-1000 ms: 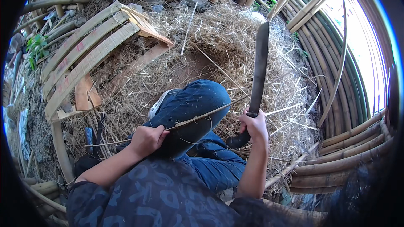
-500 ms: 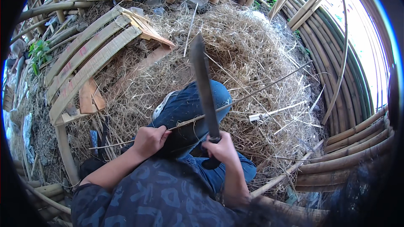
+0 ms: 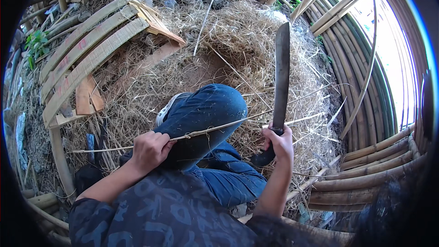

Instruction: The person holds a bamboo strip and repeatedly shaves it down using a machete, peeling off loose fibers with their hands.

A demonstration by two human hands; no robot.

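My left hand (image 3: 150, 149) is closed around a long thin bamboo strip (image 3: 218, 126), which lies across my raised knee and runs out to the right. A curled shaving clings to the strip over the knee. In my right hand (image 3: 280, 144) is a machete (image 3: 282, 73), gripped by its dark handle, its broad blade pointing up and away. The blade stands right of the knee and passes in front of the far part of the strip; I cannot tell whether they touch.
A wooden pallet (image 3: 93, 61) leans at the left. Shavings (image 3: 256, 41) cover the ground ahead, with loose pale strips among them. Bamboo poles (image 3: 361, 87) wall the right side, and more lie stacked (image 3: 361, 183) at the lower right.
The machete has swung right, from over my knee to out beside it, along the strip. My left hand has shifted slightly left with the strip still in it.
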